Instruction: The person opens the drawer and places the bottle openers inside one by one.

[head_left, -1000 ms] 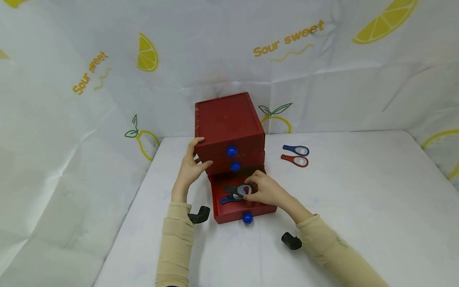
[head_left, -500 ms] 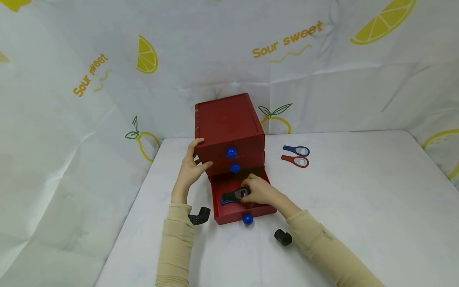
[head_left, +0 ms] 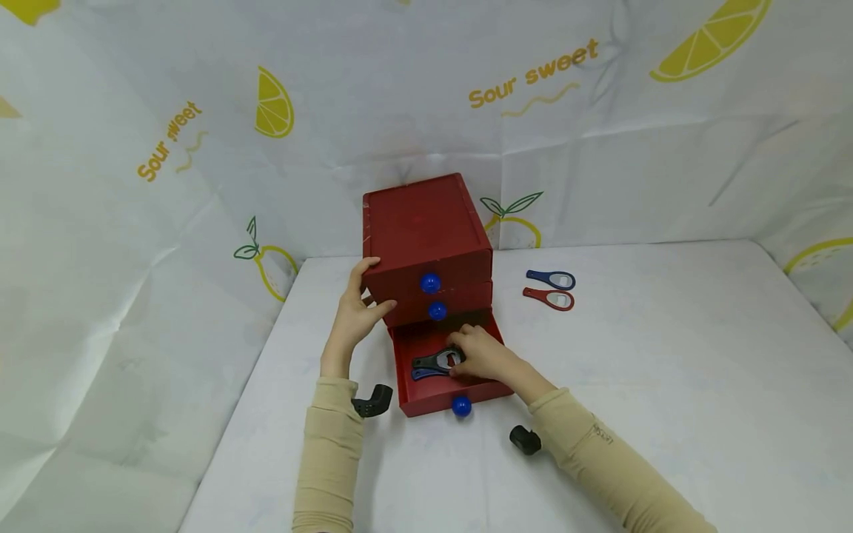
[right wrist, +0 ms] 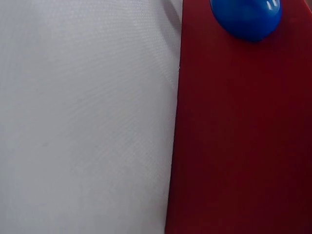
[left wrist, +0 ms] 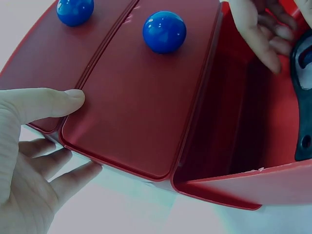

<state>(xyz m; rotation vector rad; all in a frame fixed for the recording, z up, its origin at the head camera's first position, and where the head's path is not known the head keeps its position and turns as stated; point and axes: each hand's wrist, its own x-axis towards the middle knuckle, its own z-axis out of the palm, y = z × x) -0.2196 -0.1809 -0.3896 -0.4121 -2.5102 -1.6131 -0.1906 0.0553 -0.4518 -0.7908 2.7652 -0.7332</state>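
Observation:
In the head view a red drawer cabinet (head_left: 426,222) stands with its bottom drawer (head_left: 426,405) pulled out. My left hand (head_left: 353,314) grips the cabinet's left front edge; the left wrist view shows the thumb on the drawer fronts and the fingers along the side. A black bottle opener (head_left: 423,363) lies in the drawer, partly over a blue bottle opener (head_left: 426,374). Around the black one's oval head is my right hand (head_left: 486,354), fingers spread. The left wrist view shows a small gap between a fingertip and the black opener (left wrist: 304,112).
To the right of the cabinet, a second blue bottle opener (head_left: 552,279) and a red bottle opener (head_left: 549,298) lie on the white table (head_left: 653,355). Blue knobs (head_left: 461,406) stick out from the drawer fronts. A white printed sheet (head_left: 400,89) hangs behind.
My right hand has lowered the black bottle opener leftward onto the drawer floor, beside and over the blue one, and its fingers have parted. My left hand stays at the cabinet edge.

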